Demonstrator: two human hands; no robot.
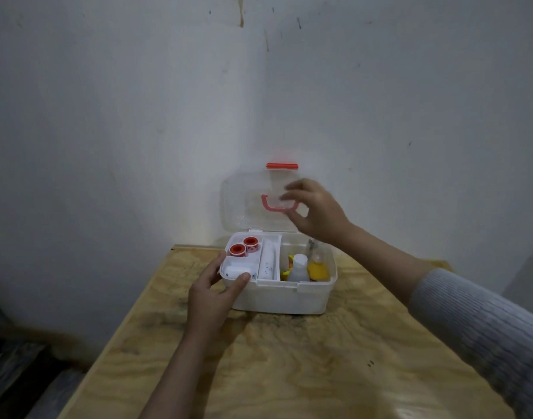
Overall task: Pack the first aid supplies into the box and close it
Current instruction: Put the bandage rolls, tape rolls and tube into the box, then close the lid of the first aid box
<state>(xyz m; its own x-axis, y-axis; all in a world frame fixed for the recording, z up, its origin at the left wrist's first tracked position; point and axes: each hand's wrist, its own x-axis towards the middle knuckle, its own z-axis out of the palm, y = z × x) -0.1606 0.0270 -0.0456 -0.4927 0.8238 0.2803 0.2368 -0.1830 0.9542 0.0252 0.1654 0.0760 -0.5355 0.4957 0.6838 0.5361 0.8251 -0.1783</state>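
A white first aid box [283, 297] stands at the far end of the wooden table, its clear lid [244, 201] upright with a red latch [282, 166] and a red handle. An inner tray holds two red tape rolls [244, 247], a white bandage roll [235, 271] and a white tube [267, 263]. The right part holds a white bottle [300, 269] and a yellow bottle [317, 267]. My left hand [213, 293] grips the box's front left corner, thumb on the rim. My right hand [316, 211] hovers in front of the lid with fingers spread, holding nothing.
The plywood table [289, 364] stands in a corner of grey walls. Its left edge drops to a dark floor [14, 373].
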